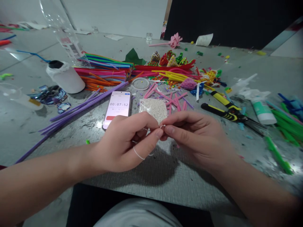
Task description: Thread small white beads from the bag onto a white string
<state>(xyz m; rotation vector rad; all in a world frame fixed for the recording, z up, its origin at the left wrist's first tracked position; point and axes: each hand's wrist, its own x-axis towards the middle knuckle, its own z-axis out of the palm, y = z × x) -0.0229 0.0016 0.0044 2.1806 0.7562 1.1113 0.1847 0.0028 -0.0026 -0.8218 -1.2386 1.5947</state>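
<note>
Thumb and forefinger of my left hand [132, 138] are pinched on a thin white string [139, 153], which loops over the thumb and trails below it. My right hand [199, 135] pinches a small loop of the same string, and the fingertips of both hands almost meet. Whether a bead sits between them is too small to tell. Just behind the fingers lies a clear bag of white beads [153, 107], partly hidden by the hands. A phone [118, 105] with a running timer on its screen lies beyond my left hand.
Purple pipe cleaners [87, 102] lie at the left, near a white bottle [65, 77] and a tall plastic bottle [63, 34]. Cut pink pieces [175, 101] are scattered behind the bag. At the right are yellow-black pliers [220, 113] and a green-labelled bottle [262, 108].
</note>
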